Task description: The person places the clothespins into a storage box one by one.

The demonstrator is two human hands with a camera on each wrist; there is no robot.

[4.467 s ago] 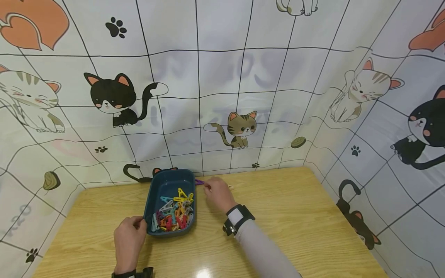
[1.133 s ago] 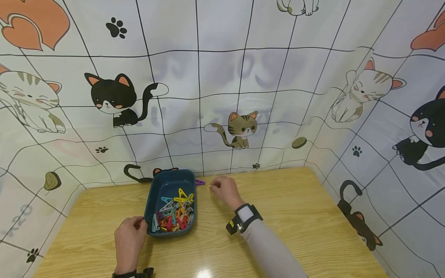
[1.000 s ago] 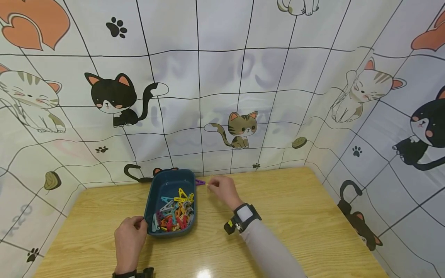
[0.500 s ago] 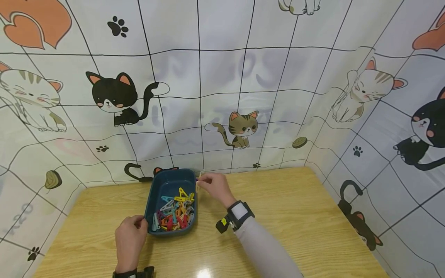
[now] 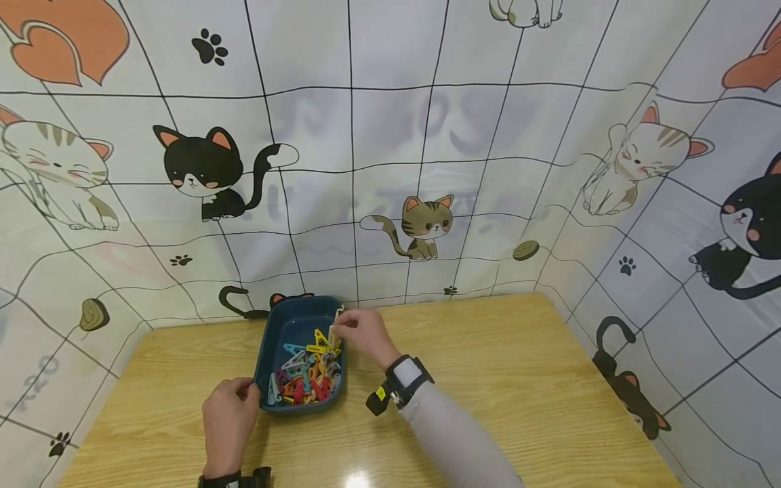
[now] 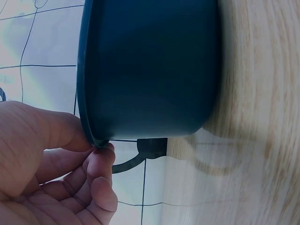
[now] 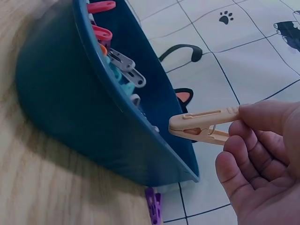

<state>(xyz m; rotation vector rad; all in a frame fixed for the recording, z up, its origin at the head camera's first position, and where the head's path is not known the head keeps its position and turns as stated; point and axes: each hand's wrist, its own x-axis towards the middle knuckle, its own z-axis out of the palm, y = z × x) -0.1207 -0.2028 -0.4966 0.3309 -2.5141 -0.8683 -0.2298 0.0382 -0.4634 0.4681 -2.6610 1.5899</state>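
A dark blue plastic basin (image 5: 266, 352) stands on the table, holding a heap of clothespins (image 5: 308, 373) in several colours. My left hand (image 5: 230, 423) pinches its rim at the near left; the left wrist view shows thumb and fingers on the basin's lip (image 6: 96, 140). Over the right rim, my right hand (image 5: 368, 333) pinches a beige clothespin (image 7: 204, 119) by its handle ends. That clothespin's tip points in over the basin. A purple clothespin (image 7: 153, 205) lies on the table beside the basin; in the head view my right hand hides it.
The wooden table (image 5: 488, 379) ends at the back against a white sheet (image 5: 390, 149) with black grid lines and printed cats. This sheet also rises at the left and right sides. Black straps with small cameras (image 5: 407, 379) sit on both wrists.
My right hand, first at the purple clothespin, later beside it with the beige one, has moved left to the basin's right rim, carrying the beige clothespin. My left hand stays at the rim.
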